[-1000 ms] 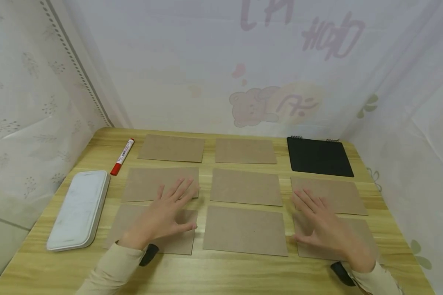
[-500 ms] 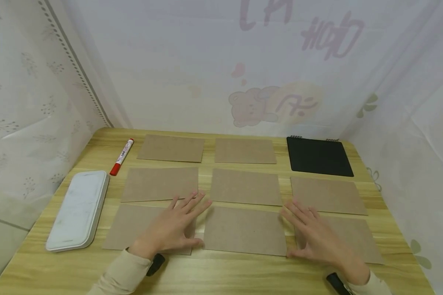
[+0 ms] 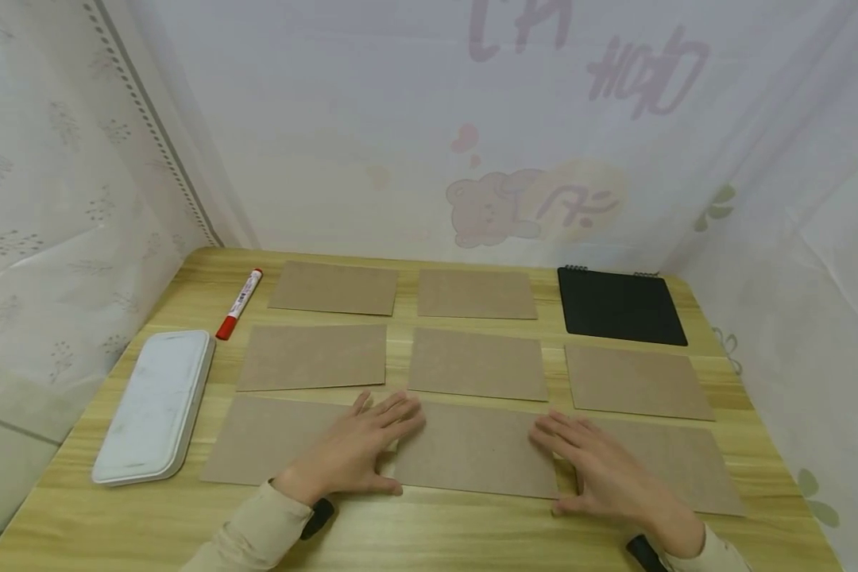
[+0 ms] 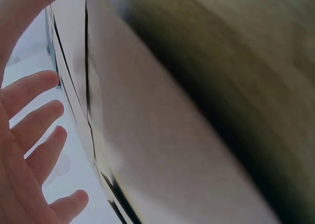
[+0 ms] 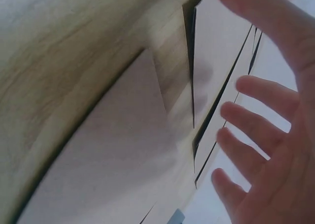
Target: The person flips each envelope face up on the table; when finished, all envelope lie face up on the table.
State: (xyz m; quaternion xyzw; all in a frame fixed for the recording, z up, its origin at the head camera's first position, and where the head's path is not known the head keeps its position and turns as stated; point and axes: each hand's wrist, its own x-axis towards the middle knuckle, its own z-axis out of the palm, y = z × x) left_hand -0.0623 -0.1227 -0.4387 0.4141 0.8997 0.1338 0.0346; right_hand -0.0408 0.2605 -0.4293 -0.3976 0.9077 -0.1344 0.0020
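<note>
A brown cardboard rectangle (image 3: 479,449) lies flat at the front middle of the table. My left hand (image 3: 361,445) is at its left edge, fingertips over the upper left corner and thumb by the lower left. Opposite it, my right hand (image 3: 600,469) has its fingertips over the right edge, thumb at the lower right corner. Both wrist views show fingers apart and loosely bent, with nothing gripped. My left palm partly covers the front left cardboard piece (image 3: 264,441); the front right piece (image 3: 679,465) is partly behind my right hand.
Further brown pieces, such as the centre one (image 3: 477,364), lie in rows on the wooden table (image 3: 429,532). A black spiral notebook (image 3: 620,306) is at the back right. On the left are a red-capped marker (image 3: 239,304) and a white box (image 3: 153,405). Patterned curtains (image 3: 329,119) surround the table.
Both hands have come nearer to me and inward, from over the left and right cardboard pieces to the two sides of the front middle one. The cardboard pieces look unmoved.
</note>
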